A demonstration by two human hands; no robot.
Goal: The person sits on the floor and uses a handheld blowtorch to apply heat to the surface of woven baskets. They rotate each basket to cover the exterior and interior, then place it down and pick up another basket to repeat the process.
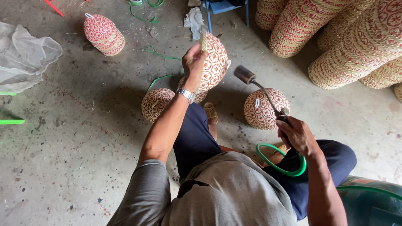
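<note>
While the person sits low over the stained grey concrete floor (75,138), the left hand (193,62) is closed around the rim of a rounded woven basket with a red star pattern on cream straw (214,62), lifting it clear of the floor with its opening turned toward the hand. A silver metal wristwatch (186,94) sits on that wrist. The right hand (296,134) is wrapped fully about the grip of a dark metal gas torch with a long thin neck and a cylindrical nozzle (251,81); the nozzle stands just right of the held basket, near it but apart. A green rubber hose (279,166) loops below the right hand, across the dark blue trousers. Relative to the held basket, three more baskets of the same weave rest on the floor: one directly beneath it and largely hidden (200,95), one below and to the left (155,104), and one below and to the right (264,108), behind the torch neck. A further basket of the same pattern (104,34) lies well to the upper left. To the upper right, long nested stacks of identical baskets (356,37) lie on their sides. Green plastic strapping offcuts (161,56) lie scattered to the left, and a crumpled clear plastic sheet (25,56) lies far left.
</note>
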